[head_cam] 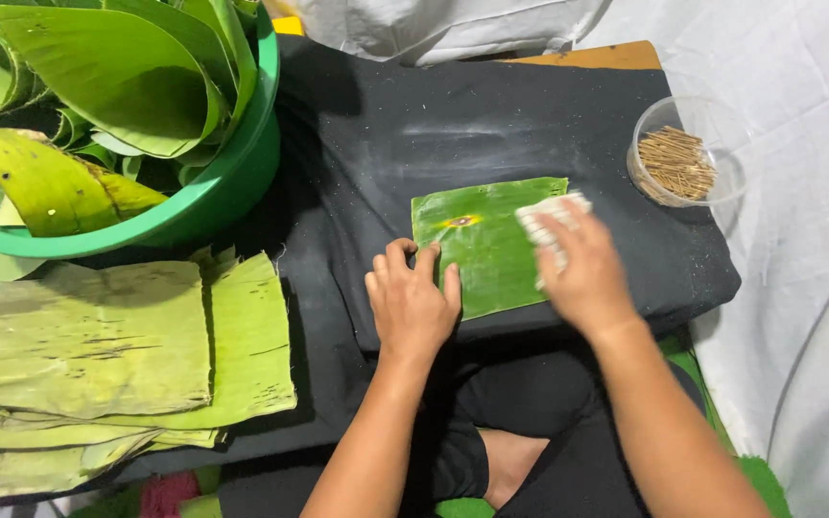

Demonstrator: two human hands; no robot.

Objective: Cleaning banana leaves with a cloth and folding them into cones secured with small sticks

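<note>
A square piece of green banana leaf (488,242) lies flat on a black cloth-covered board (453,125) in front of me. My left hand (412,299) rests flat on the leaf's near left corner, fingers spread. Over the leaf's right edge, my right hand (585,271) presses a folded white cloth (547,216) against the leaf. The cloth's far end sticks out past my fingers.
A green plastic basin (227,187) full of curled banana leaves stands at the far left. A stack of flat cut leaves (117,350) lies at the near left. A clear round container of thin wooden sticks (680,158) sits at the board's right. White fabric (798,240) covers the right side.
</note>
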